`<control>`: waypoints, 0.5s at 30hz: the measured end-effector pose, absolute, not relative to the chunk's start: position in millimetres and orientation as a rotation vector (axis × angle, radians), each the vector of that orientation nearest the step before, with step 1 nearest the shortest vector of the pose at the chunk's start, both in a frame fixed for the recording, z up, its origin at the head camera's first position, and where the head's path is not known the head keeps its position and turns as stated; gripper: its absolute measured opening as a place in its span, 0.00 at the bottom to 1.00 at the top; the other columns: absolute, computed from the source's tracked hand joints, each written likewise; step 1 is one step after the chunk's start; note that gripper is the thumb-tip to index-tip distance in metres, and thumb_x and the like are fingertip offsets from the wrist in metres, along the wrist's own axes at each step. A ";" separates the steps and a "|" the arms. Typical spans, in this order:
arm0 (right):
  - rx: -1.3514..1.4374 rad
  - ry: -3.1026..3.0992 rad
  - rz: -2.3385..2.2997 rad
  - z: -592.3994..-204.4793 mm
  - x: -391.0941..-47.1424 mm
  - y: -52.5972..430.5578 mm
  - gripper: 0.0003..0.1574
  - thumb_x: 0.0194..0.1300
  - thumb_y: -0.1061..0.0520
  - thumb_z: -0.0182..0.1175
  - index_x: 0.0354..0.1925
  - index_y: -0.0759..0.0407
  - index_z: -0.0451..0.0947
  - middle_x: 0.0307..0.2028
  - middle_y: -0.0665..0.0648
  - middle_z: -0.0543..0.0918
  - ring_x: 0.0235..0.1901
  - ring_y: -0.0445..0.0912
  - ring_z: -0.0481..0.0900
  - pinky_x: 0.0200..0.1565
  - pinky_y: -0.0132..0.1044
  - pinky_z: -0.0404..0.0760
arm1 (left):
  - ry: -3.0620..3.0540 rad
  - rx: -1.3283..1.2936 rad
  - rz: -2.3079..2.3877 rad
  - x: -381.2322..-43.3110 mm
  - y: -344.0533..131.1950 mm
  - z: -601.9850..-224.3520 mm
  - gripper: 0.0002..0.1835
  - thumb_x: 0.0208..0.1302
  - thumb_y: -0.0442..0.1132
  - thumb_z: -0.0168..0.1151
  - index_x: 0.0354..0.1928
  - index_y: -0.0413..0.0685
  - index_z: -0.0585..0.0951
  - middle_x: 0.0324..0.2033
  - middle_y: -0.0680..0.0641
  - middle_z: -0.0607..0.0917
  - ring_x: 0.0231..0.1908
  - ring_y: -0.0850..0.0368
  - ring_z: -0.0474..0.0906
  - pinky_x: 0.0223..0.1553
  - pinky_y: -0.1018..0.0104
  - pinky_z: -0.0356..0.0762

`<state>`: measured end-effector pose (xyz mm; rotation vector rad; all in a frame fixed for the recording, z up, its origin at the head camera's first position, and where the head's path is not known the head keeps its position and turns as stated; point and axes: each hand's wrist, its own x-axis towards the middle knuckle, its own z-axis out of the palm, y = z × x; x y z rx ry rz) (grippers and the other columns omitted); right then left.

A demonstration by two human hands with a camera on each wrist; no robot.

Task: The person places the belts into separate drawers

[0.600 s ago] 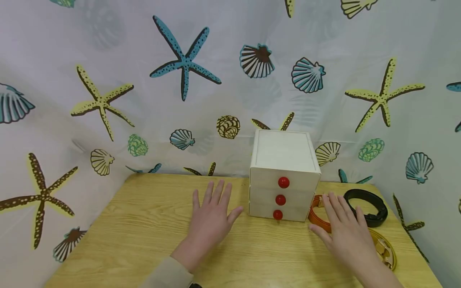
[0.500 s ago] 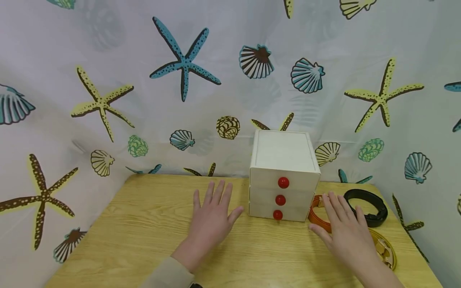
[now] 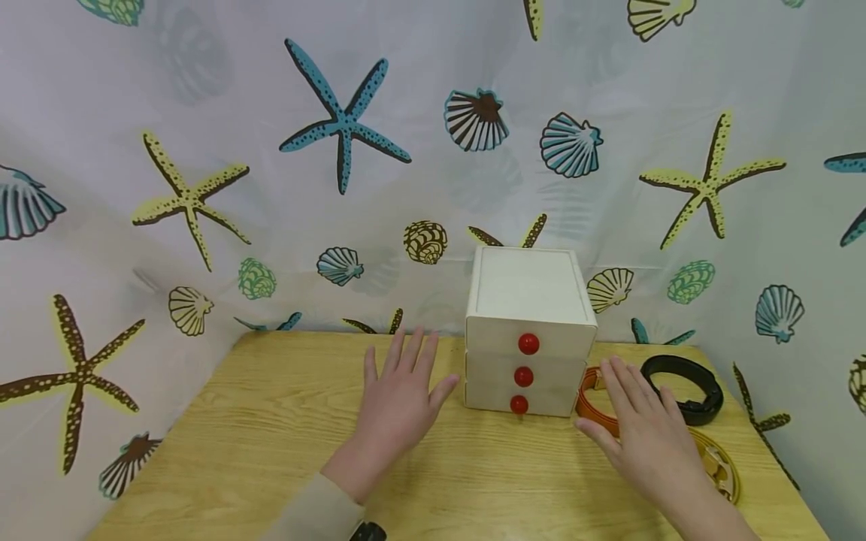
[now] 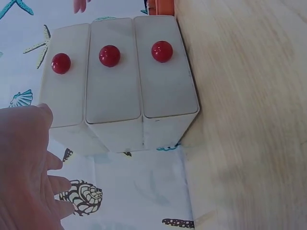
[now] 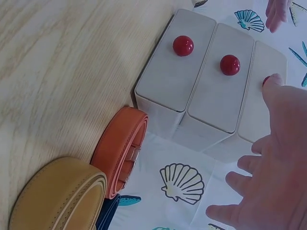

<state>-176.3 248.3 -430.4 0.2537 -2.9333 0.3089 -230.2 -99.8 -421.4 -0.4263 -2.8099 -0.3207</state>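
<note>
A white box of three stacked drawers, each with a round red knob, stands at the back of the table. My left hand is to the left of it, palm down with fingers spread and nothing held. To the box's right, my right hand is also palm down, thumb out, holding nothing. It overlaps the coiled belts in the head view: an orange belt beside the box, a black belt behind, and a tan belt nearer, partly hidden by the hand.
The wooden table ends at the back against a white cloth printed with starfish and shells. The cloth also hangs along both sides. A dark band shows at the left sleeve.
The head view has shifted a little, so the box and belts sit slightly further left in it. My left hand's fingertips are slightly higher. Both hands keep their spread pose.
</note>
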 end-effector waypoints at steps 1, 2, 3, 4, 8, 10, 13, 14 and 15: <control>0.256 -2.925 0.318 -429.7 -176.4 247.7 0.67 0.77 0.19 0.53 0.90 0.60 0.47 0.87 0.68 0.53 0.85 0.68 0.51 0.78 0.78 0.47 | -2.807 -0.426 -0.317 -230.9 -99.4 -419.6 0.44 0.85 0.69 0.46 0.89 0.50 0.59 0.87 0.42 0.57 0.87 0.39 0.43 0.81 0.23 0.38; 0.258 -2.919 0.320 -429.0 -176.7 247.2 0.67 0.77 0.19 0.54 0.90 0.60 0.47 0.87 0.68 0.53 0.84 0.68 0.52 0.78 0.78 0.48 | -2.805 -0.426 -0.322 -231.3 -98.7 -417.6 0.44 0.85 0.69 0.46 0.89 0.50 0.59 0.87 0.42 0.58 0.87 0.39 0.44 0.80 0.23 0.38; 0.259 -2.913 0.321 -428.2 -176.7 246.6 0.67 0.77 0.20 0.55 0.90 0.60 0.46 0.87 0.68 0.54 0.84 0.68 0.53 0.78 0.78 0.49 | -2.802 -0.428 -0.326 -231.7 -97.9 -415.5 0.44 0.85 0.69 0.45 0.89 0.50 0.59 0.87 0.42 0.58 0.87 0.38 0.44 0.80 0.23 0.39; 0.260 -2.908 0.325 -427.2 -177.0 246.3 0.67 0.77 0.20 0.56 0.90 0.60 0.46 0.87 0.68 0.53 0.84 0.68 0.54 0.78 0.78 0.49 | -2.798 -0.429 -0.336 -232.5 -96.7 -413.3 0.44 0.86 0.69 0.46 0.89 0.49 0.59 0.87 0.42 0.58 0.87 0.38 0.44 0.80 0.23 0.39; 0.270 -2.889 0.325 -424.4 -178.8 245.6 0.69 0.77 0.19 0.53 0.90 0.60 0.45 0.87 0.68 0.53 0.83 0.68 0.56 0.78 0.77 0.51 | -2.792 -0.437 -0.389 -235.8 -90.8 -403.4 0.43 0.86 0.67 0.46 0.89 0.49 0.58 0.87 0.42 0.57 0.87 0.37 0.44 0.80 0.22 0.38; 0.275 -2.879 0.327 -423.3 -179.5 245.2 0.69 0.77 0.19 0.53 0.90 0.61 0.45 0.87 0.68 0.54 0.83 0.68 0.57 0.77 0.77 0.51 | -2.789 -0.439 -0.409 -238.2 -88.1 -398.4 0.43 0.86 0.68 0.46 0.89 0.49 0.58 0.87 0.42 0.57 0.87 0.37 0.44 0.80 0.22 0.38; 0.286 -2.862 0.334 -422.4 -180.7 244.8 0.68 0.78 0.20 0.54 0.90 0.61 0.44 0.87 0.68 0.54 0.82 0.68 0.58 0.77 0.77 0.52 | -2.792 -0.443 -0.420 -242.8 -84.8 -393.6 0.43 0.86 0.68 0.44 0.90 0.49 0.57 0.87 0.42 0.56 0.87 0.38 0.44 0.80 0.22 0.38; 0.288 -2.856 0.337 -422.0 -181.0 244.7 0.67 0.78 0.21 0.55 0.90 0.62 0.45 0.87 0.68 0.54 0.82 0.68 0.58 0.77 0.77 0.53 | -2.793 -0.446 -0.428 -244.4 -83.9 -392.6 0.44 0.86 0.68 0.44 0.90 0.50 0.57 0.88 0.42 0.56 0.87 0.38 0.44 0.80 0.22 0.38; 0.289 -2.852 0.339 -421.9 -181.3 244.4 0.67 0.78 0.22 0.56 0.90 0.62 0.45 0.86 0.68 0.55 0.82 0.69 0.58 0.77 0.77 0.53 | -2.795 -0.446 -0.438 -245.9 -82.9 -391.7 0.44 0.86 0.68 0.43 0.90 0.50 0.57 0.88 0.43 0.56 0.87 0.38 0.44 0.80 0.23 0.38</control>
